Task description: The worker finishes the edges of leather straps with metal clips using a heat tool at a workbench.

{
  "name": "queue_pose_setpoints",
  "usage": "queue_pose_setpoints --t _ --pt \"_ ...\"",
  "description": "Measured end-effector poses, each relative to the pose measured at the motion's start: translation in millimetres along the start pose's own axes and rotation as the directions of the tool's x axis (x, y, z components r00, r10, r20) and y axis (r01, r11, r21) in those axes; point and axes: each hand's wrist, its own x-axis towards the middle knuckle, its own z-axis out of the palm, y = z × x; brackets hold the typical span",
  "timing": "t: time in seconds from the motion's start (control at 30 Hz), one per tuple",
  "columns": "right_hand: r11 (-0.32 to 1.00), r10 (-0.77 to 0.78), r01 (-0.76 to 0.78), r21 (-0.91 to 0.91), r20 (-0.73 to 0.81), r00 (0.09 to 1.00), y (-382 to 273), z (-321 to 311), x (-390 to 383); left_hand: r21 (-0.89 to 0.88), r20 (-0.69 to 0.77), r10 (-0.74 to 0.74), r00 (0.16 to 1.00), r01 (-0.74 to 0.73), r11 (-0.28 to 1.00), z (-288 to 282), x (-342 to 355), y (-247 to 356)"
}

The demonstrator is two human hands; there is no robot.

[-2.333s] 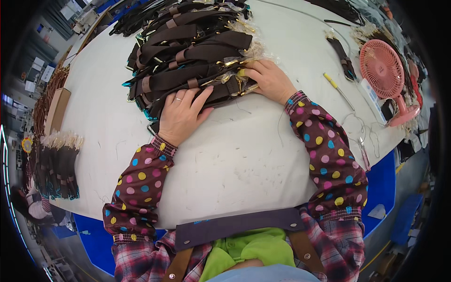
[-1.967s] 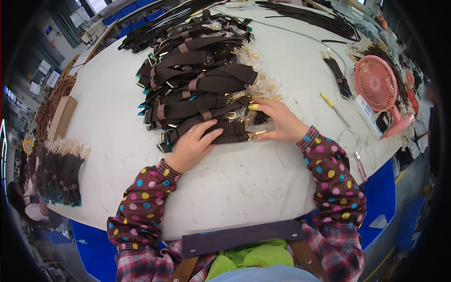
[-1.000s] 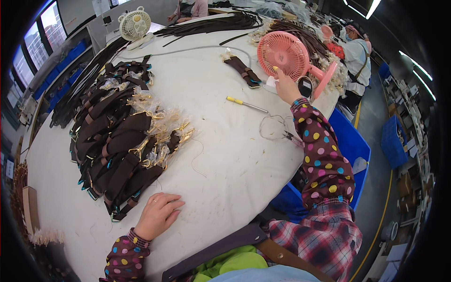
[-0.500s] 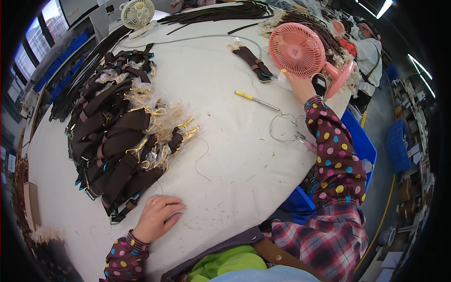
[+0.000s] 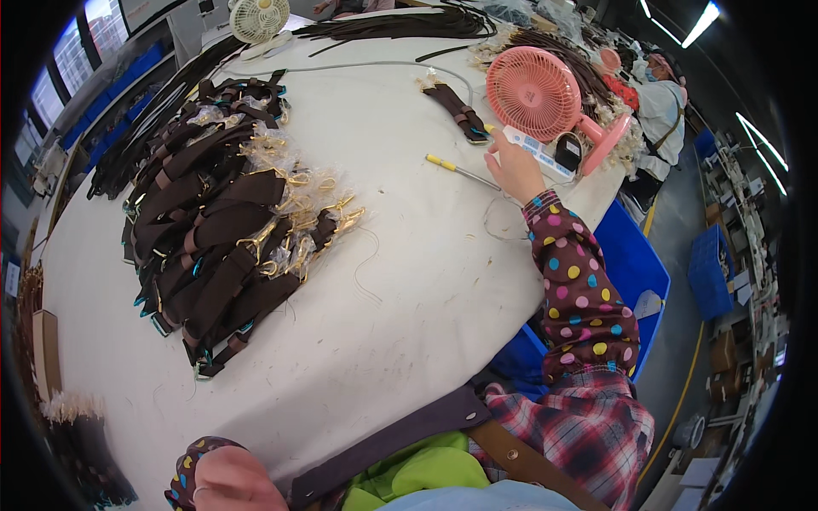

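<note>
My right hand (image 5: 515, 168) reaches across the table (image 5: 383, 255), fingers apart, a yellow cover on one fingertip, at the near end of a white power strip (image 5: 545, 162) with a black adapter (image 5: 568, 152) on it. Just beyond lie a small strap bundle (image 5: 454, 108) and a pink fan (image 5: 532, 94); a yellow-handled metal tool (image 5: 443, 163) lies to the hand's left. My left hand (image 5: 234, 481) is low at the bottom edge near my body, its fingers hidden. A large pile of dark brown straps (image 5: 209, 238) with gold clips and plastic wrapping covers the table's left half.
A cream fan (image 5: 256, 19) and long dark straps (image 5: 392, 25) lie at the back. A co-worker (image 5: 660, 115) stands at the right. Below the table's right edge is a blue bin (image 5: 630, 264). More straps (image 5: 85, 447) are at lower left.
My hands left the strap pile as the view swung rightward; my right hand went to the fan and power strip. In the last half second my left hand drew back toward my body.
</note>
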Motion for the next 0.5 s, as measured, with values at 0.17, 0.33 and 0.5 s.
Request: queue_pose_setpoints --t 0.17,0.33,0.5 --pt "0.994 -0.012 0.011 -0.111 -0.009 1.0 -46 30 -27 -0.113 -0.18 0.282 0.942 -0.305 0.946 16 12 -1" --pt "0.992 0.035 -0.041 -0.116 -0.056 0.998 -42 43 -30 -0.105 -0.243 0.351 0.904 -0.385 0.917 26 12 5" --pt "0.849 0.056 0.046 0.527 -0.176 0.983 -79 37 -19 0.056 -0.301 0.461 0.835 -0.467 0.883 29 12 19"
